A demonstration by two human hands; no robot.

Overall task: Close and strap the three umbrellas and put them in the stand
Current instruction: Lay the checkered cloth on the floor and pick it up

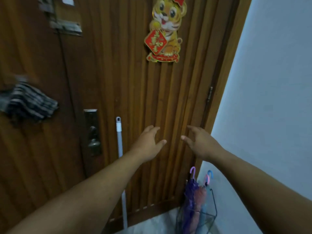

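Your left grip and right grip are both spread and hold nothing, fingers loosely fanned in front of the wooden door. All three umbrellas look closed and stand upright in the wire stand: the purple umbrella on the left, the orange-red umbrella in the middle, the pale blue umbrella behind. By my judgement the task is about done, so check that each strap is wrapped; I cannot tell from here. The stand sits on the floor in the corner beside the door frame, well below and slightly right of your right grip. A mop handle leans on the door by your left grip.
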